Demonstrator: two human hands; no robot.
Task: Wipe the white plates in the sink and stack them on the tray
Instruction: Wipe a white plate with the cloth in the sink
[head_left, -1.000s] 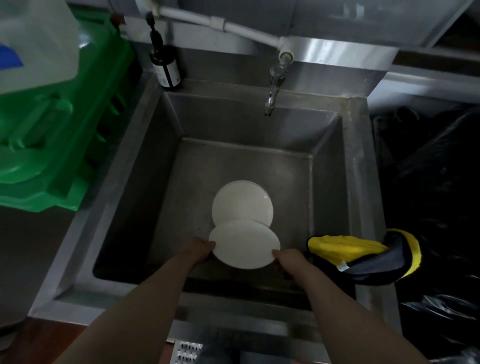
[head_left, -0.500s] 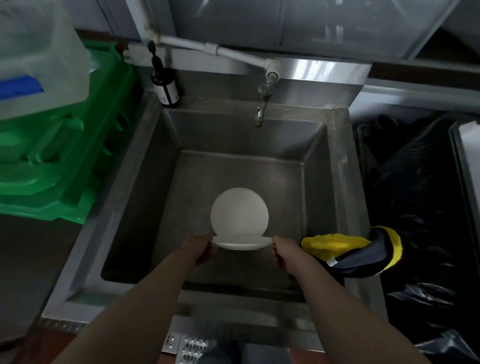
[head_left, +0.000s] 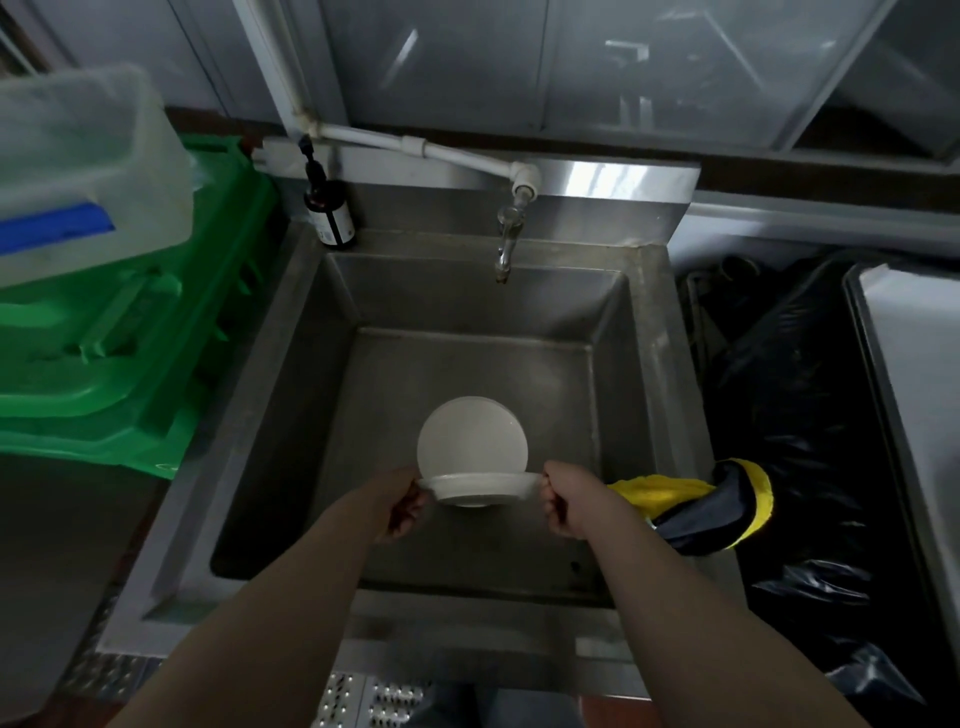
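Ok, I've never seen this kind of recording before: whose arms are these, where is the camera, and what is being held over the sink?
There is no machine here. The camera sits on a person's head and looks down at their bare arms. The left hand and right hand each grip one side of a white plate, held edge-on over a steel sink. A second white plate lies in the basin below. A yellow and dark cloth hangs over the sink's right rim, and a dark pump bottle stands at its back left corner.
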